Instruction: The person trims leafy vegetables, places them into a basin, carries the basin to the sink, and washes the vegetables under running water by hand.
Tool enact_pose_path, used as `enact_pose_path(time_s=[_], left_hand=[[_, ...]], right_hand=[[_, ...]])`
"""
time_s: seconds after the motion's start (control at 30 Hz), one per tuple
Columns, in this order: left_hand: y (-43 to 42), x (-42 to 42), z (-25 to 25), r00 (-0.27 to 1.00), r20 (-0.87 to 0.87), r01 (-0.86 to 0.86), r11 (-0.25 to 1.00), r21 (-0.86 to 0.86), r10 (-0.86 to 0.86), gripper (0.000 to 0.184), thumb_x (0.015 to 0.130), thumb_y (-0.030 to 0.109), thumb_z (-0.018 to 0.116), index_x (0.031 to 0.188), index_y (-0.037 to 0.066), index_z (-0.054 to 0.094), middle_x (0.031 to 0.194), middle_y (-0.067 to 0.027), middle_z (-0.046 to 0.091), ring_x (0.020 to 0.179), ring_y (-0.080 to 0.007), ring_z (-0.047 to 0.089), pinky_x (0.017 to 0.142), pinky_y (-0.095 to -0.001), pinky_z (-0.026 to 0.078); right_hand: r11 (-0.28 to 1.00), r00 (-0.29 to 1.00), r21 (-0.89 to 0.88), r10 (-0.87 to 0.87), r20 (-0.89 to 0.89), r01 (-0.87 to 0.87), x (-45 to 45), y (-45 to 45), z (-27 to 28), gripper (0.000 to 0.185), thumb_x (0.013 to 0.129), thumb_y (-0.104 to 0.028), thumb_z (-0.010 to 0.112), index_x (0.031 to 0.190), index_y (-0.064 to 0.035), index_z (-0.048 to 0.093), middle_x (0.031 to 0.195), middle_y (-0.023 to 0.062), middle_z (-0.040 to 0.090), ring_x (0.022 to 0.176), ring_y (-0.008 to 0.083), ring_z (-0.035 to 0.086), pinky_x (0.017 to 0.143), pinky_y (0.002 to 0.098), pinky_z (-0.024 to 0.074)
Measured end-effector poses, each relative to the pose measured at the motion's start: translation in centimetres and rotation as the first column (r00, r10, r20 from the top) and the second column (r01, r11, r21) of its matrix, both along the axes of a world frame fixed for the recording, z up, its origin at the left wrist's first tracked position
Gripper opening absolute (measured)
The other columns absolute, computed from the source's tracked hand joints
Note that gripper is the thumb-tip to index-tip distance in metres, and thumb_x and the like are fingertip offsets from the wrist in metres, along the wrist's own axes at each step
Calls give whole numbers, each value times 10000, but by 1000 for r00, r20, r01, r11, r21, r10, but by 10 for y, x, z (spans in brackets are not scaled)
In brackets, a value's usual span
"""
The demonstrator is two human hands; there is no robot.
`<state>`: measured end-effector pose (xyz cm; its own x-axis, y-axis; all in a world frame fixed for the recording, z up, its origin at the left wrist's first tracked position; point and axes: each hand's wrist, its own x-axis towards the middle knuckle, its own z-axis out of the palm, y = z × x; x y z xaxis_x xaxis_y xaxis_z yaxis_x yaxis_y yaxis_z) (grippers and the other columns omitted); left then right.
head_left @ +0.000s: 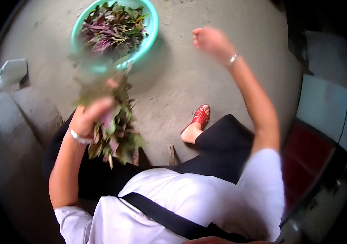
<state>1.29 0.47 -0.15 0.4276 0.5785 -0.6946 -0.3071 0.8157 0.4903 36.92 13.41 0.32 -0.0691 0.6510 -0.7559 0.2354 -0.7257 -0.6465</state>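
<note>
My left hand (94,116) is closed around a bunch of leafy greens (118,134) with green and purple leaves, which hangs down over my lap and is partly blurred. Beyond it, a turquoise basin (154,30) on the floor holds a pile of similar purple-green leaves (112,28). My right hand (214,42) is raised to the right of the basin, apart from it, with its fingers curled in. It is blurred, and whatever its fingers may hold is too small to make out.
The concrete floor (161,93) spreads around the basin. A pale angular object (12,73) lies at the left. My foot in a red sandal (201,118) rests in the middle. Wooden stool ends (171,154) show below. Pale and dark red panels (307,156) stand at the right.
</note>
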Motion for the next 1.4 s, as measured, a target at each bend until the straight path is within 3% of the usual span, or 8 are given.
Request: enact_pose_path(time_s=[0.13, 0.33, 0.7, 0.83, 0.93, 1.07, 1.17, 1.4], left_hand=[[-12, -1, -3, 999, -4, -36, 983, 182, 37, 397, 791, 255, 607, 1111, 29, 544, 888, -35, 581, 700, -113, 544, 610, -248, 448], [-25, -10, -4, 943, 321, -150, 974, 170, 89, 317, 785, 154, 646, 1053, 7, 561, 938, -40, 607, 804, -122, 583, 729, -271, 487], [-37, -27, 27, 953, 296, -149, 949, 277, 63, 293, 804, 117, 622, 1072, 23, 550, 924, -28, 606, 791, -103, 594, 690, -254, 524], [-30, -28, 30, 961, 276, -85, 905, 417, -36, 296, 807, 130, 619, 1073, 23, 546, 926, -23, 603, 785, -100, 587, 703, -240, 505], [-35, -33, 45, 941, 338, -157, 912, 380, 21, 293, 811, 145, 610, 1069, 21, 550, 924, -20, 603, 791, -99, 584, 715, -243, 499], [-38, -41, 59, 952, 306, -123, 896, 426, -15, 313, 809, 155, 609, 1085, 19, 548, 937, -23, 605, 786, -95, 585, 702, -247, 501], [-42, -40, 65, 962, 273, -95, 914, 394, -18, 310, 805, 160, 615, 1074, 18, 558, 920, -27, 613, 751, -100, 593, 677, -252, 509], [-57, -42, 28, 932, 362, -137, 951, 277, 29, 271, 790, 159, 629, 1005, -2, 597, 912, -73, 642, 762, -131, 629, 692, -267, 538]], right_hand=[[997, 952, -77, -46, -303, 24, -62, -23, 65, 202, 870, -68, 418, 1009, 47, 511, 931, 116, 541, 786, 171, 567, 748, 286, 490], [982, 919, -135, 69, -388, -131, -140, -49, 116, 213, 869, -64, 419, 1019, 52, 516, 950, 131, 556, 839, 186, 586, 798, 300, 496], [859, 849, 72, 485, 208, -508, -251, -104, 160, 161, 846, 2, 482, 959, 66, 578, 843, 120, 613, 702, 146, 634, 649, 236, 550], [662, 632, 40, 694, 345, -749, -266, -102, 171, 284, 807, -45, 501, 1063, 65, 555, 948, 131, 615, 766, 150, 622, 706, 262, 516], [567, 587, 205, 657, 473, -798, -264, -106, 166, 259, 772, -32, 522, 999, 77, 578, 825, 169, 647, 645, 171, 635, 617, 272, 527], [515, 497, 137, 672, 549, -846, -266, -107, 183, 317, 797, -29, 515, 1096, 72, 543, 1000, 170, 615, 818, 194, 634, 725, 276, 520], [386, 509, 335, 599, 618, -860, -258, -110, 179, 233, 775, -46, 531, 974, 32, 624, 839, 172, 652, 730, 195, 648, 650, 285, 515], [609, 731, 419, 469, 495, -674, -259, -124, 207, 176, 855, -94, 527, 948, 13, 632, 811, 115, 654, 718, 151, 651, 604, 249, 527]])
